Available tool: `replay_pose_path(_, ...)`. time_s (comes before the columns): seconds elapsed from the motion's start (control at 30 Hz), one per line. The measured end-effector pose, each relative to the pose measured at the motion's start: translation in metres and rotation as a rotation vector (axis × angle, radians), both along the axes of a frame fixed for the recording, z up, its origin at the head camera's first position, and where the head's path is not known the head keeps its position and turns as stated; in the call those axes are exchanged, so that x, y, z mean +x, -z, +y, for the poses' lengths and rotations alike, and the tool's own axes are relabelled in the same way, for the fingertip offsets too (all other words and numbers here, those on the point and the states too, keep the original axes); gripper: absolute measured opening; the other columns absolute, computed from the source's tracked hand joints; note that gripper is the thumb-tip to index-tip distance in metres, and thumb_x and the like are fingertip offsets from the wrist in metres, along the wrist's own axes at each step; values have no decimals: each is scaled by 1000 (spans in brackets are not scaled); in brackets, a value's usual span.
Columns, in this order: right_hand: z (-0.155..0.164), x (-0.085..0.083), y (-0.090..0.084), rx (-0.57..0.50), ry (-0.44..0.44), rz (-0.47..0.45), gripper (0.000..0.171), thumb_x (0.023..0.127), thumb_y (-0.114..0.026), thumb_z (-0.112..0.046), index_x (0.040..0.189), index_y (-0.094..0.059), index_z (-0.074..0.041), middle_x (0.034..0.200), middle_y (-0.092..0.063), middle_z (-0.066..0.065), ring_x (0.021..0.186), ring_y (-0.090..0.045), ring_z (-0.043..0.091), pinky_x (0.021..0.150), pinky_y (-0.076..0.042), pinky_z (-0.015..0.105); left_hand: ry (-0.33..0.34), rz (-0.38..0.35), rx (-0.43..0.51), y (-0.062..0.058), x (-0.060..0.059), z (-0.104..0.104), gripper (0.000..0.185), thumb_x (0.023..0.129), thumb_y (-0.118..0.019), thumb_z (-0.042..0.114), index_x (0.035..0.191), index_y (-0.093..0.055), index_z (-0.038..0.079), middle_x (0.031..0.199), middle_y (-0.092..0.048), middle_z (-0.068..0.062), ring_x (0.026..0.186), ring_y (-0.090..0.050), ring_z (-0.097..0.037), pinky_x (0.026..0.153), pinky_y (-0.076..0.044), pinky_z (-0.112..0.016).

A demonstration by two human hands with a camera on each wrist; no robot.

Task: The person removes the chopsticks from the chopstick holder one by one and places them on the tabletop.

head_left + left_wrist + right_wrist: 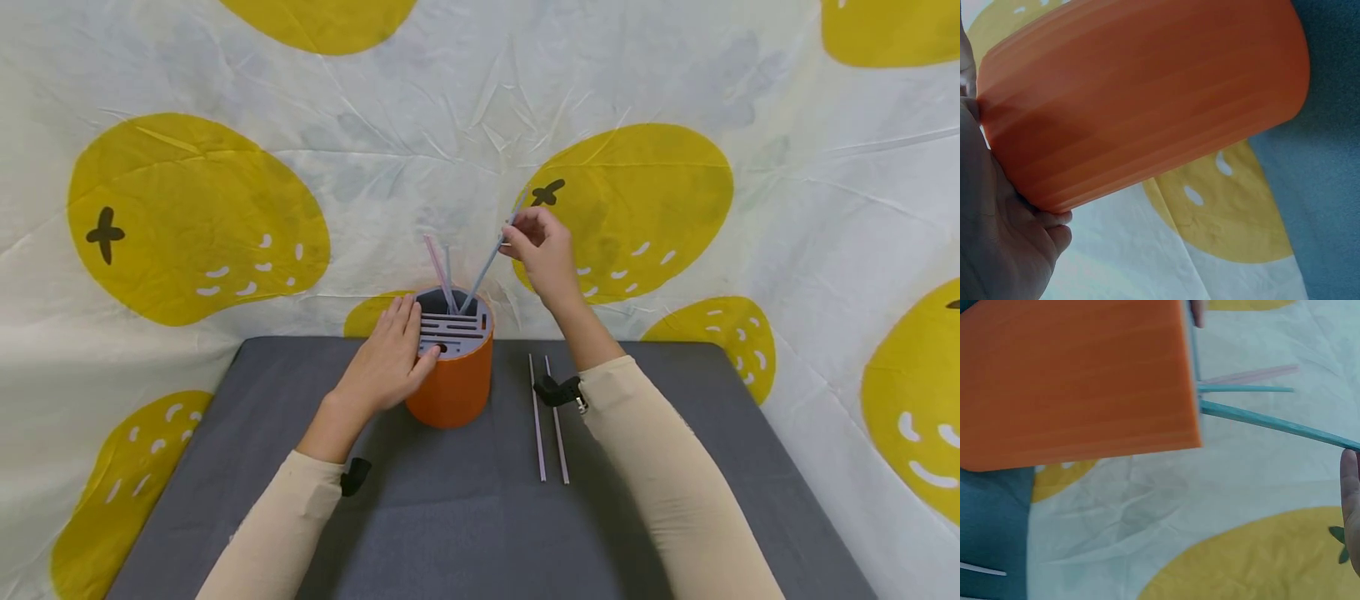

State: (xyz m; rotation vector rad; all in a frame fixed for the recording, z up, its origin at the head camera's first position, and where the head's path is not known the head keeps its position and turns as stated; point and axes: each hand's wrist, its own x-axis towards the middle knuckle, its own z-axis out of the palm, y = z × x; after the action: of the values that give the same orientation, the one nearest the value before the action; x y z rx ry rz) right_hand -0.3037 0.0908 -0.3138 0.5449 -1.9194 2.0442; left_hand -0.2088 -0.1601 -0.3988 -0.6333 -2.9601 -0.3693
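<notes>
An orange knife-and-utensil holder [450, 396] with a grey slotted top [468, 343] stands upright at the table's back. My left hand [384, 358] rests on the rim's left side, fingers straight and thumb toward the front. Above and right of the holder, my right hand [546, 257] pinches a light blue chopstick [489, 262] near its upper end. This chopstick leans right, its lower end hidden inside the holder's rear opening. Beside it a pink chopstick [437, 262] and another blue chopstick [1254, 389] stick out of the same opening.
Two pale pink chopsticks, a left one [537, 425] and a right one [557, 425], lie side by side on the dark grey tablecloth [465, 533], below my right forearm's wrist strap [558, 390]. A white curtain [420, 192] with yellow fruit prints hangs close behind the table.
</notes>
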Motion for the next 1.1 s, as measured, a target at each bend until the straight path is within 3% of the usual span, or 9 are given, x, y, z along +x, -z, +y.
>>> replay_pose_path(0.13, 9, 3, -11, -86, -1, -7, 8, 97, -66, 3, 101, -62, -3, 93, -62, 7, 83, -67, 16, 78, -63, 26, -2, 3, -1, 1, -1, 0, 79, 109, -30, 51, 163, -13, -4, 174, 0, -19, 162, 0, -36, 132, -7, -48)
replay_pose_path(0.3, 24, 11, -24, -202, 12, 7, 8, 97, -66, 3, 100, -63, -4, 95, -61, 7, 83, -68, 18, 77, -64, 27, 2, -1, 6, 2, -1, 0, 79, 109, -31, 51, 163, -13, -5, 174, 0, -19, 162, 1, -36, 132, -7, -48)
replay_pose_path(0.57, 60, 27, -31, -259, 49, 25, 11, 97, -69, -3, 105, -62, -2, 100, -60, 10, 87, -69, 20, 80, -64, 29, 7, 21, -7, 1, -1, 0, 79, 109, -31, 50, 163, -15, -6, 173, -4, -22, 161, -2, -38, 132, -8, -49)
replay_pose_path(0.83, 94, 34, -15, -195, 97, 17, 12, 96, -71, -3, 104, -63, -1, 100, -61, 11, 85, -71, 20, 78, -64, 27, 16, 15, 2, -1, -1, -1, 80, 109, -32, 50, 163, -14, -6, 173, -3, -21, 161, -2, -38, 132, -8, -49)
replay_pose_path(1.1, 119, 35, 15, -11, 151, -53, 9, 98, -68, -4, 105, -63, -3, 98, -62, 6, 84, -70, 14, 77, -63, 24, 3, -12, 8, -2, 2, -3, 80, 109, -32, 51, 163, -12, -5, 174, 0, -19, 162, 1, -36, 132, -6, -49)
